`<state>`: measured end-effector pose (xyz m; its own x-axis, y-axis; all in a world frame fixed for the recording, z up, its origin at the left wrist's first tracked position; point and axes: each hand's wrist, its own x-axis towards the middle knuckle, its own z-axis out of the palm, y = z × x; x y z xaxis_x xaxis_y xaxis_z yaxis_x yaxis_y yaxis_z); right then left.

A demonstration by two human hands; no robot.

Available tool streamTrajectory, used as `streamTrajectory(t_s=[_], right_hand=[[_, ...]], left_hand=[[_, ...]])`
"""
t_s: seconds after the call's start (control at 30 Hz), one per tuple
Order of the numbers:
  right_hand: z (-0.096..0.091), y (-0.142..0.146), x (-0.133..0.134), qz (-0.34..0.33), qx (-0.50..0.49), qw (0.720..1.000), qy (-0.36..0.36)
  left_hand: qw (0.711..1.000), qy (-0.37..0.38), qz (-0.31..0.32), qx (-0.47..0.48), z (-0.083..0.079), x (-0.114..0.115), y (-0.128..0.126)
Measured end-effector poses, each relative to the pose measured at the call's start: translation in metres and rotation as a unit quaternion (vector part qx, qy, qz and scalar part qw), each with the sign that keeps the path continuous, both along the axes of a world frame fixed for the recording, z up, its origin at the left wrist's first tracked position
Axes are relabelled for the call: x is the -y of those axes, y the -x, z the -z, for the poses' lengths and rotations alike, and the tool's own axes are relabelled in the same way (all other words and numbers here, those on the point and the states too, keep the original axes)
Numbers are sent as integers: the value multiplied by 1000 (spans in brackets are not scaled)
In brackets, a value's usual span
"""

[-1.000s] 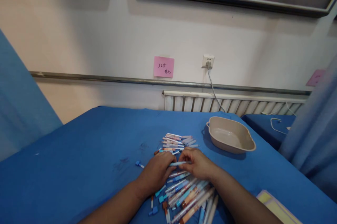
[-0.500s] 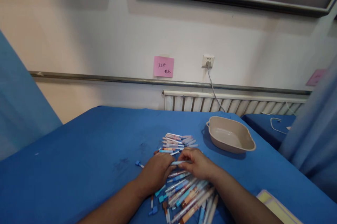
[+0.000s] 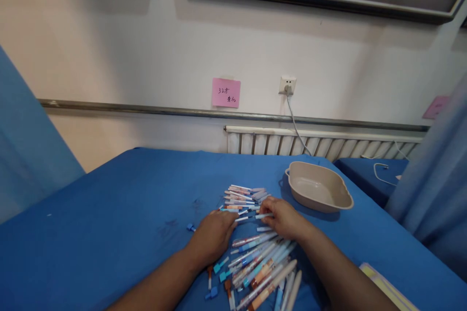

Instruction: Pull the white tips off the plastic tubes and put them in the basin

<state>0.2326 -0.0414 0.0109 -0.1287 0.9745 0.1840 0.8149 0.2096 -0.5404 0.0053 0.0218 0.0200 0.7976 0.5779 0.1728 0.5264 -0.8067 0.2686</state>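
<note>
Many thin capped tubes lie on a blue cloth (image 3: 120, 213). A near pile of tubes (image 3: 260, 267) spreads below my hands, and a tidy row of tubes (image 3: 242, 196) lies farther back. My right hand (image 3: 283, 217) pinches one pale tube (image 3: 263, 215) by its end, just short of the far row. My left hand (image 3: 213, 235) rests knuckles-up on the cloth with fingers curled; what it holds, if anything, is hidden. A loose blue cap (image 3: 190, 227) lies left of it.
A beige oval dish (image 3: 318, 189) stands to the right of the tubes. Yellow-edged paper (image 3: 386, 286) shows at the lower right. Blue curtains hang at both sides. A radiator (image 3: 317, 144), a wall socket with a cable (image 3: 287, 86) and a pink note (image 3: 226, 92) are behind.
My hands have separated. The right hand has carried the pale tube away from the left hand, up and right toward the far row. The left hand stayed near the pile.
</note>
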Motion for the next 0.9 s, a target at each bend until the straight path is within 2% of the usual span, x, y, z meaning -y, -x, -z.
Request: streamTrajectory(t_s=[0.13,0.2,0.27,0.37,0.43,0.5,0.73,0.9], right_hand=[[0,-5,-1,57,22,998,-17],[-1,-2,-2,63,-2,998,-28],[-1,6,-2,40,-57,997,-35],[0,20,-2,-34,-117,992,-28],[3,26,-1,-67,-102,992,-16],[4,25,-1,-70,-62,996,-10],[5,-4,-1,3,19,998,56],[6,-7,-1,28,44,998,45]], left_hand=[[1000,-26,-9,-12,1,-3,0],[999,-29,-10,-14,2,-3,0],[1000,-27,1,-16,3,-2,-1],[999,-26,21,-8,4,2,-2],[999,-23,26,-7,5,3,-2],[999,-22,22,-12,7,2,-1],[999,-32,-20,-14,12,-8,2],[999,-25,-19,-2,14,-9,3]])
